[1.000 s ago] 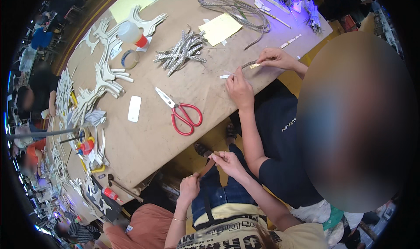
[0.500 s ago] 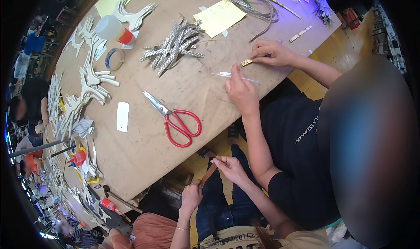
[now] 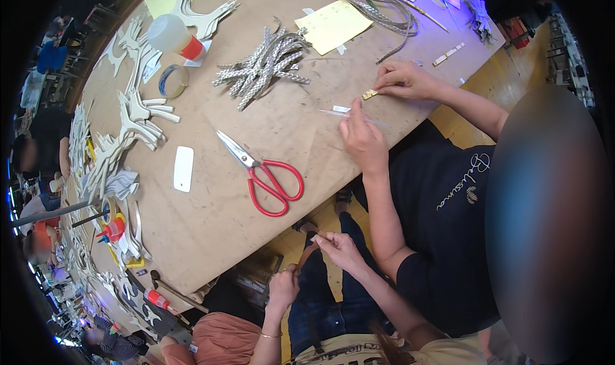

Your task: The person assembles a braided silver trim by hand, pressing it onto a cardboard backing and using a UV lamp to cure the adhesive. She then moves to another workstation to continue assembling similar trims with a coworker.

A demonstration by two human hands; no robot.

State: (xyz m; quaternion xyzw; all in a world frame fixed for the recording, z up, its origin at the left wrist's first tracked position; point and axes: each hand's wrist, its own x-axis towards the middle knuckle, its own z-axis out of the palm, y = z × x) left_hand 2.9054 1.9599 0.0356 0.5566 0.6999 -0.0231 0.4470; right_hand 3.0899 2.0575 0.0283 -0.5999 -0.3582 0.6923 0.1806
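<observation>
Low in the view, beyond the table's near edge and over my jeans, a narrow brown strip point(image 3: 310, 253) runs between my hands. My left hand point(image 3: 283, 288) is closed round its lower end, with a thin bracelet on the wrist. Between thumb and fingers, my right hand point(image 3: 341, 249) pinches the upper end. The strip's material is hard to make out. On the table above my hands lies a pair of large scissors point(image 3: 262, 173) with red handles, blades pointing to the far left, touched by no one.
At right, a co-worker in black holds a small gold-coloured piece point(image 3: 369, 94). On the paper-covered table point(image 3: 192, 237) are grey braided cords point(image 3: 262, 67), a white tag point(image 3: 183, 169), a bottle point(image 3: 170, 35), a tape roll point(image 3: 173, 81) and stacked pale cut pieces point(image 3: 138, 118). Another person sits lower left.
The view has shifted slightly, so the table things sit a little further right. My hands keep their hold on the strip. The co-worker's hands stay near the gold-coloured piece.
</observation>
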